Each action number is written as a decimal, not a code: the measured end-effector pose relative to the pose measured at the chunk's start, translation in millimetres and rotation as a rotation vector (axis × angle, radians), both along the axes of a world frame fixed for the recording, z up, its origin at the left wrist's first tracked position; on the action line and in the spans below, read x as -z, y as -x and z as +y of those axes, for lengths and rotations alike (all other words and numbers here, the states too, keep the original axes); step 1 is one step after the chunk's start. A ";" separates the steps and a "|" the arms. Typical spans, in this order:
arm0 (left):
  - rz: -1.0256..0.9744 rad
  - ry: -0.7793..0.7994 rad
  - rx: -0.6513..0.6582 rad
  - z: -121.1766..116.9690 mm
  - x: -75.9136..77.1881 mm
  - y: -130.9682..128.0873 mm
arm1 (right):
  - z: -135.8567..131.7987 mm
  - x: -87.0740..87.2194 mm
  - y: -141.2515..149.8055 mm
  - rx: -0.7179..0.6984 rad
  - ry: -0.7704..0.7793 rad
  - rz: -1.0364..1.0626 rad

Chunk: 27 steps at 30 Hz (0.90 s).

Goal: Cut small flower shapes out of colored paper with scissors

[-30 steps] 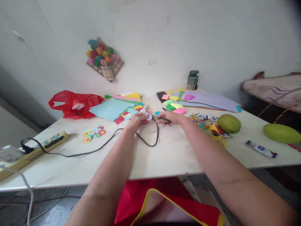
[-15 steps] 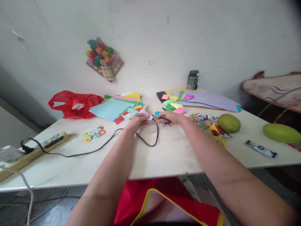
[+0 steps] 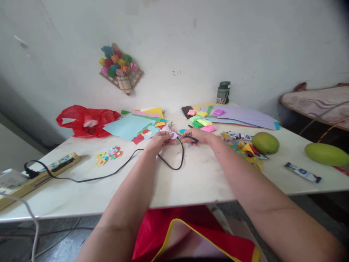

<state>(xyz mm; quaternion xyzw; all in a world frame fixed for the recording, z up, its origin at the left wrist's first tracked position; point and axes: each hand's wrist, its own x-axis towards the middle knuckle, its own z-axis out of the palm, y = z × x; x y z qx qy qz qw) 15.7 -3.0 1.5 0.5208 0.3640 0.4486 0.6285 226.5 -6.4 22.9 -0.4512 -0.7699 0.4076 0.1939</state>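
Pinched between the thumb and fingers of my left hand (image 3: 161, 141) is a small pale lilac piece of paper (image 3: 173, 135). My right hand (image 3: 200, 136) is closed around black-handled scissors (image 3: 193, 138), whose thin grey blades point left to the paper; how far they are parted is too small to tell. A black cord (image 3: 182, 160) loops on the table below both hands, and its end is hidden near my fingers. Behind my left hand lie colourful paper cutouts (image 3: 147, 133). A blue paper bit (image 3: 182, 131) rests between the hands.
On the white table (image 3: 191, 185) are a power strip (image 3: 58, 163), paper flowers (image 3: 110, 155), a red plastic bag (image 3: 103, 118), coloured sheets (image 3: 245, 115), soft clay packs (image 3: 204, 123), paper scraps (image 3: 247, 150), a glue-like tube (image 3: 303, 172), green fruits (image 3: 265, 143) and a bottle (image 3: 223, 92).
Both hands stay in nearly the same place. The lilac paper in my left hand has shifted very slightly; the rest looks unchanged.
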 end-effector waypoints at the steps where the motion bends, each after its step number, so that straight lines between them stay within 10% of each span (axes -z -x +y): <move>1: 0.002 0.005 0.002 -0.3 -0.5 -0.3 | 0.0 0.1 0.0 -0.003 -0.002 0.002; 27: -0.022 0.039 -0.004 -5.2 -3.3 -3.1 | 0.0 1.4 2.0 0.002 0.058 0.028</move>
